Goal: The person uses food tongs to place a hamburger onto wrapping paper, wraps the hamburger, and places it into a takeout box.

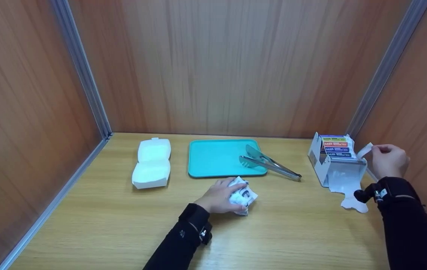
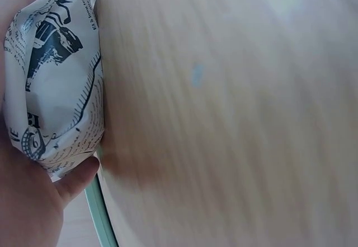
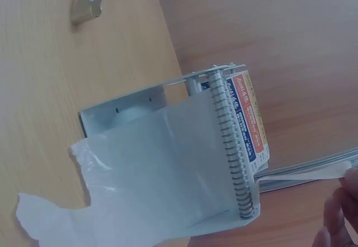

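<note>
My left hand (image 1: 219,195) grips a package wrapped in white paper with black print (image 1: 244,195) on the table, in front of the tray. In the left wrist view the wrapped package (image 2: 61,84) shows drawings and lettering, with fingers around one side. At the right, my right hand (image 1: 390,160) pinches the end of a white strip (image 1: 365,150) coming off a dispenser (image 1: 320,165). The right wrist view shows that strip (image 3: 307,174) pulled taut from beside the coiled spring. A torn sheet of whitish film (image 3: 151,174) hangs from the dispenser's front onto the table.
Behind the left hand lies a turquoise tray (image 1: 213,157), with metal tongs (image 1: 273,167) resting across its right edge. An open white clamshell box (image 1: 152,163) stands to the left. Labelled boxes (image 1: 336,146) sit in the dispenser. Wooden panels (image 1: 228,67) enclose the table.
</note>
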The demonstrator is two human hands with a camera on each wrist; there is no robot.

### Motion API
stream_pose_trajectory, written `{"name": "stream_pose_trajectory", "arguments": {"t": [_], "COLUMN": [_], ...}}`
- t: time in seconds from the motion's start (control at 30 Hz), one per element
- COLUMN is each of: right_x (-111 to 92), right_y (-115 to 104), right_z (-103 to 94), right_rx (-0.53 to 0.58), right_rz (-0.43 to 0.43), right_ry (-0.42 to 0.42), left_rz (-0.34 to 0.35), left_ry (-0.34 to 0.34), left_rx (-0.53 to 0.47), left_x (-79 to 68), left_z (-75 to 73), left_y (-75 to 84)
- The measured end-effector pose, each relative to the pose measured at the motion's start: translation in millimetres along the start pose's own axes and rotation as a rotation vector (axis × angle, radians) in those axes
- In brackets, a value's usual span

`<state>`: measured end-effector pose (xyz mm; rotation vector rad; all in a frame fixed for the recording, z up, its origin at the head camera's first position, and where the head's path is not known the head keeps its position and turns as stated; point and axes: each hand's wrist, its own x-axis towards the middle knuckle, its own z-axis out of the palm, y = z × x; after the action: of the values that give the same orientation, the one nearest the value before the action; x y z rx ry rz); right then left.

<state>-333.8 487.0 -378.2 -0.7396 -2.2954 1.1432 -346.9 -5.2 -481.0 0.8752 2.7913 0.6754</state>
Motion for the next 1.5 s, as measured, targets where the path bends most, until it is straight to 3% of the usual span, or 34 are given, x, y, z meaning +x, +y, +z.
{"name": "stream_pose_trajectory", "arguments": {"t": [0.27,0.43,0.53,0.7,0.8,0.97,1.07,1.27,1.5], "right_x": [-1,-9,-19,-42,-60,-98,-121,-162,-186], "right_y": [-10,-25,-35,-46,-50,-52,-54,-57,-53], "right_z": [-12.0,-3.5,7.3,36.2,60.0,105.6,133.9,176.9,198.5], "right_rx": [0.099,0.115,0.113,0.087,0.111,0.194,0.233,0.324,0.371], "right_rz": [-0.008,-0.106,-0.174,-0.327,-0.399,-0.331,-0.275,-0.305,-0.351], "right_ry": [0.013,0.033,0.000,-0.149,-0.292,-0.583,-0.664,-0.625,-0.495], "left_rz": [0.000,-0.008,-0.002,0.015,0.014,-0.004,-0.021,-0.053,-0.079], "left_ry": [-0.003,-0.003,0.004,0.007,0.003,0.001,-0.002,0.001,-0.003], "left_rx": [-0.006,-0.018,-0.030,-0.035,-0.036,-0.040,-0.043,-0.043,0.000], "left_x": [0.5,1.5,2.0,0.9,-0.9,-4.3,-5.9,-7.0,-5.0], "left_z": [0.4,-1.5,-3.9,-7.8,-9.4,-10.5,-11.5,-11.2,-12.8], "left_y": [-1.0,-0.9,-0.4,-0.6,-1.6,-4.0,-5.0,-2.0,7.6]}}
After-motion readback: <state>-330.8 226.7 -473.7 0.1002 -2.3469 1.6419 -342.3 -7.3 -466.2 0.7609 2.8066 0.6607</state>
